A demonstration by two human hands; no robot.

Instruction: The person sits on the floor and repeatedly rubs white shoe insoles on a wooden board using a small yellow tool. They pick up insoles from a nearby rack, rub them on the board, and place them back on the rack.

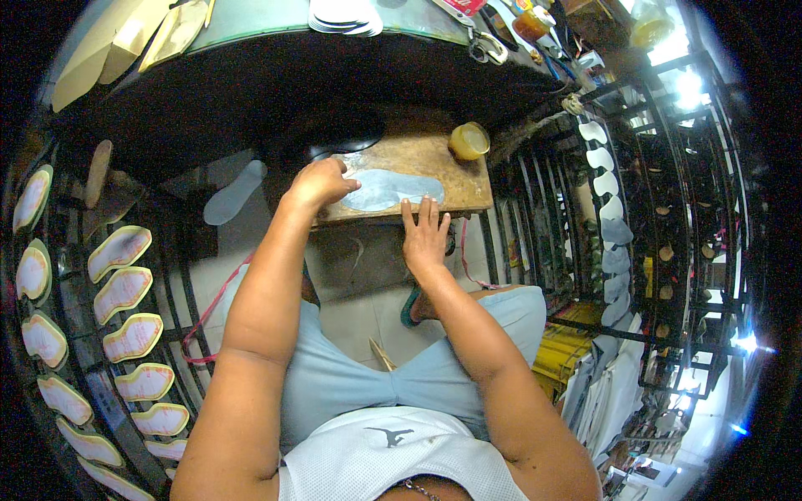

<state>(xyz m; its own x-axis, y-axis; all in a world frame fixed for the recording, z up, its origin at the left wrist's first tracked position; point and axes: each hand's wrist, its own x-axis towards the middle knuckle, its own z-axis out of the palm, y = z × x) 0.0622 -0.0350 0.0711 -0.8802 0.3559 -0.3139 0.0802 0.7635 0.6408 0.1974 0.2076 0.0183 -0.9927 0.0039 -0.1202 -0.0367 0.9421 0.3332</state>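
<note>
Touching blue-grey sole [386,191] near desk [466,182] front edge with spread right hand [427,239], curled left hand [316,183] (unclear whether gripping); if tugged, might slip off.

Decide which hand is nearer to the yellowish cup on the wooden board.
Right. The right hand is in front of the yellowish cup and slightly left, at the right end of the grey sole piece; the left hand is farther left, at the piece's left end.

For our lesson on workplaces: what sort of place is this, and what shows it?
Probably a shoemaker's workshop: a grey-blue sole lies on a wooden bench, and rows of pale sole-shaped pieces line the left side.
</note>
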